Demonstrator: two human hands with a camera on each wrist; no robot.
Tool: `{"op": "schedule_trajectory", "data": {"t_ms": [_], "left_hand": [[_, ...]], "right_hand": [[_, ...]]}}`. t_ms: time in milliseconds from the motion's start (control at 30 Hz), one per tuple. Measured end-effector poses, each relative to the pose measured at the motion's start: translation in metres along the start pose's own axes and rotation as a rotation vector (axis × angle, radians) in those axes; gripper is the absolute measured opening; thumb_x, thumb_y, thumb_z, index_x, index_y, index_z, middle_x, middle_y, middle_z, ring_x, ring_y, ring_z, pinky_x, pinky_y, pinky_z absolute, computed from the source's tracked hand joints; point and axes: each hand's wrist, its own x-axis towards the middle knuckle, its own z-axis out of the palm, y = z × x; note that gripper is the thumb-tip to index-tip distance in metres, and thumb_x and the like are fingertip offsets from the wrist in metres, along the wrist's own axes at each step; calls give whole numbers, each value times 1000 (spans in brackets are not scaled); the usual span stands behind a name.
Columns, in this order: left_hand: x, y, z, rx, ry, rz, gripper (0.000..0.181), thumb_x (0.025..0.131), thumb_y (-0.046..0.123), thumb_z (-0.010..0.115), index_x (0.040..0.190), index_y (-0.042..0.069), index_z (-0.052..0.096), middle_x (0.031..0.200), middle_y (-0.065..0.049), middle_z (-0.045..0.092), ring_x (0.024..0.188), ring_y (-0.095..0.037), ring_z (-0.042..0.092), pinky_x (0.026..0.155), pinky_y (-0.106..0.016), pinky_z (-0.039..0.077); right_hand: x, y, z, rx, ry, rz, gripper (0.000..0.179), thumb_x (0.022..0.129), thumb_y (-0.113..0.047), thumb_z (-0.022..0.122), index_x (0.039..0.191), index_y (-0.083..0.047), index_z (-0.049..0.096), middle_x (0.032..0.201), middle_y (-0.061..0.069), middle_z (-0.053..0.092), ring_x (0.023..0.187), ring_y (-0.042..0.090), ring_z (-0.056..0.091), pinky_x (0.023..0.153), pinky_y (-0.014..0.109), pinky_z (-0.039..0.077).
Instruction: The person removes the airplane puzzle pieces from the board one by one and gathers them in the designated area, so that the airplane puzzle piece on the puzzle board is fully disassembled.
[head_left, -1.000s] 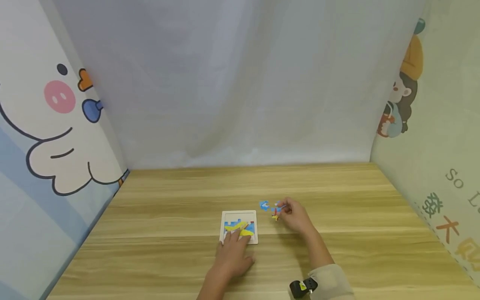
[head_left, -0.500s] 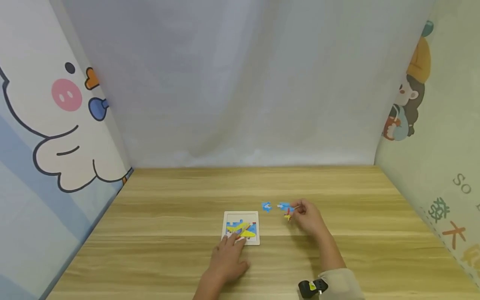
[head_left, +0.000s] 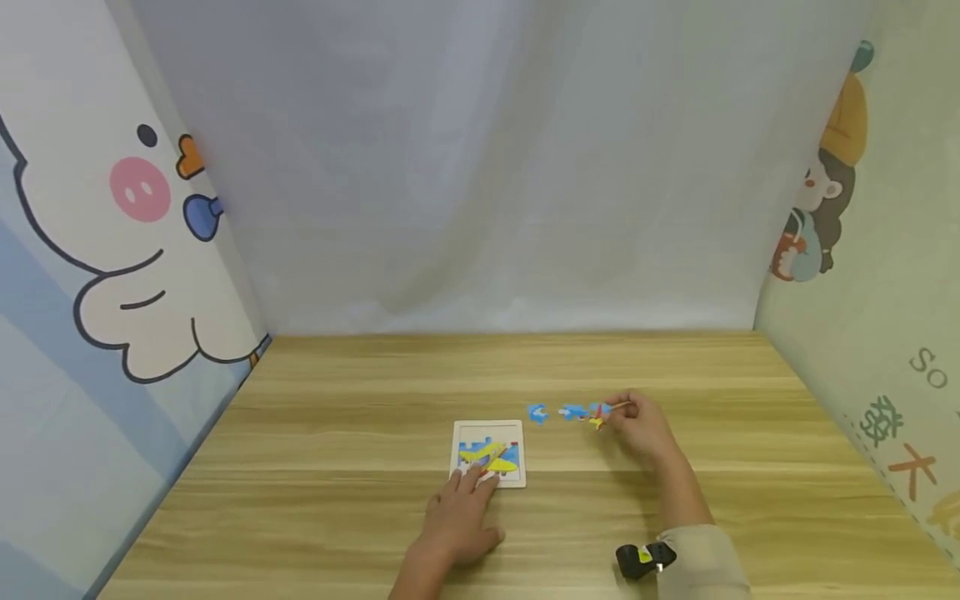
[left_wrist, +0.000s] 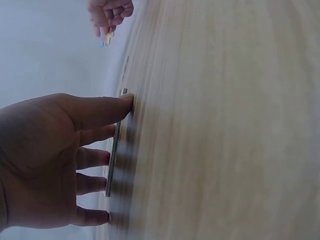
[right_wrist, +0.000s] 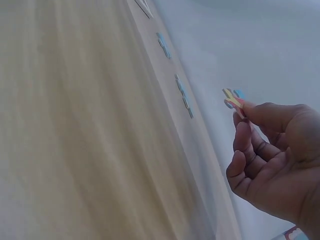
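My right hand [head_left: 643, 425] pinches a jigsaw piece [right_wrist: 233, 100] between thumb and fingertips. The piece is yellow, red and blue, and in the right wrist view it is held up off the table. At the middle of the table lies a square puzzle tray [head_left: 487, 423], pale-rimmed, with a yellow airplane picture in its lower part and bare board along the top. My left hand [head_left: 459, 521] rests on the tray's near edge with its fingers extended; they cover part of the picture. The left wrist view shows the tray edge-on [left_wrist: 114, 155] at the fingertips.
Two blue jigsaw spots lie right of the tray: a single piece [head_left: 537, 412] and, beside it, more blue [head_left: 574, 412] close to my right hand. A wood-grain table [head_left: 337, 400] meets a grey curtain [head_left: 450, 208] behind. Printed cartoon panels stand at both sides.
My right hand has moved right, away from the tray, with the pinched piece. The blue puzzle patch near it now shows uncovered on the table. My left hand stays at the tray.
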Motion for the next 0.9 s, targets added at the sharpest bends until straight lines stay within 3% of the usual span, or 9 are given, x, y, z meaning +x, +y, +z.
{"op": "schedule_trajectory", "data": {"t_ms": [167,467,733,900], "left_hand": [[2,0,-2,13,-6,-4,66,77,33,72,134,8,48,142,-17,35,129,-44,27,91,-67,29],[2,3,-3,4,-21,-5,66,77,33,72,133,8,49,142,-17,36,129,-45,27,90,-68,29],[1,1,-2,2,-10,-2,65,77,33,73,133,9,49,141,-16,36,129,-44,28,89,-69,29],[0,0,-1,3,-16,-4,65,77,33,72,133,10,49,141,-16,36,129,-44,28,90,-68,29]], "right_hand": [[8,1,-10,10,-20,-15,30,90,-4,58,114,11,50,88,16,60,78,28,58,65,30,48],[17,7,-19,13,-66,30,27,89,-3,57,112,11,50,89,17,62,80,28,61,66,30,50],[26,11,-21,-56,-73,17,23,86,4,54,107,14,52,84,15,63,72,21,58,64,30,50],[30,16,-21,-104,-60,49,21,85,5,56,104,13,53,84,15,62,71,19,59,64,28,50]]}}
